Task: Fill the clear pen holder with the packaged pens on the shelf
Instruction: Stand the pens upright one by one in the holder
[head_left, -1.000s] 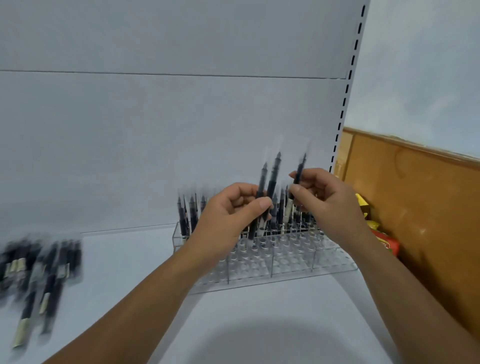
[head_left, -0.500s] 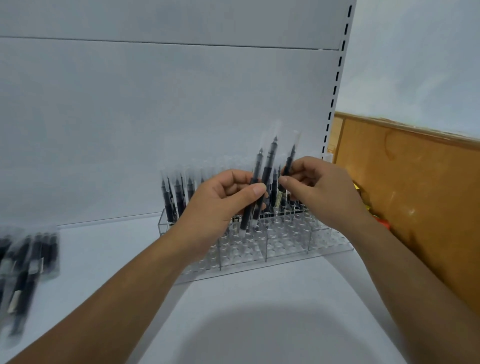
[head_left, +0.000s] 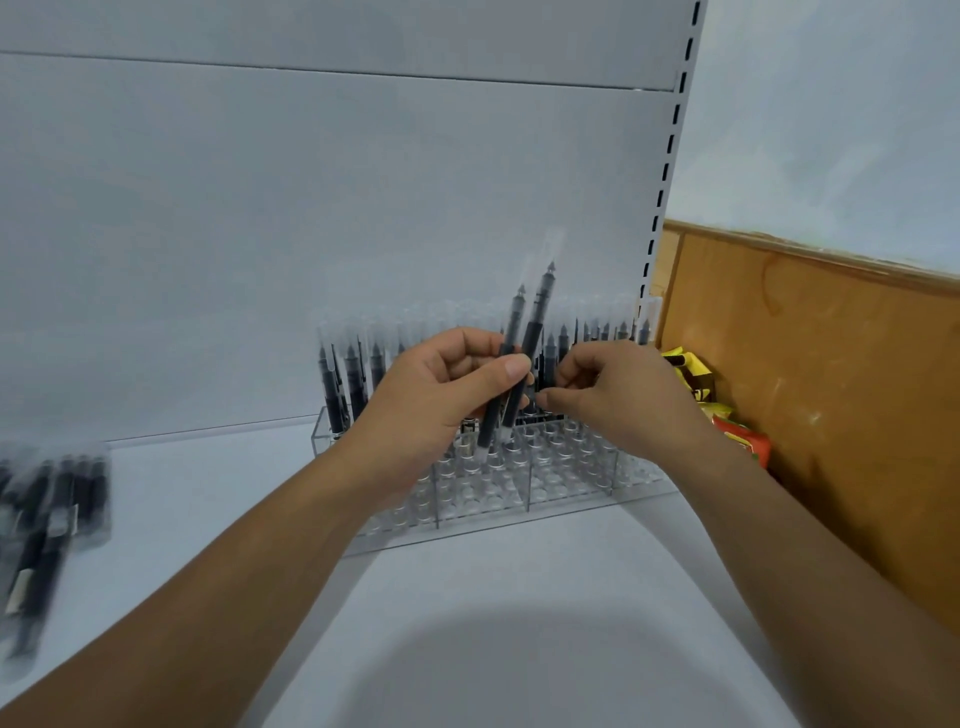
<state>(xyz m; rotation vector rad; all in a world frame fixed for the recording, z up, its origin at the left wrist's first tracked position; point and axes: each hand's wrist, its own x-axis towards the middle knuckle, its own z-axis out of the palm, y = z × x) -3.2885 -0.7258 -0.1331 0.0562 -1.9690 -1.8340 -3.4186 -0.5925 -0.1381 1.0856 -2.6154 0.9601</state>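
Note:
The clear pen holder (head_left: 566, 483) stands on the white shelf against the back panel, and several packaged black pens (head_left: 353, 379) stand upright in its back rows. My left hand (head_left: 436, 400) grips two packaged pens (head_left: 524, 353) upright above the holder's middle. My right hand (head_left: 618, 400) hovers just right of them over the holder, fingers curled and thumb tip close to the lower part of those pens. No pen sticks up out of the right hand, and whether it pinches anything is hidden.
A blurred pile of loose packaged pens (head_left: 47, 514) lies at the shelf's left edge. Colourful snack packets (head_left: 727, 426) sit to the right of the holder beside a wooden panel (head_left: 831, 395). A slotted shelf upright (head_left: 670, 156) rises behind the holder.
The right hand held a pen upright beside the left hand's pens; it has dropped lower over the holder and that pen no longer shows above it. The left hand keeps its two pens.

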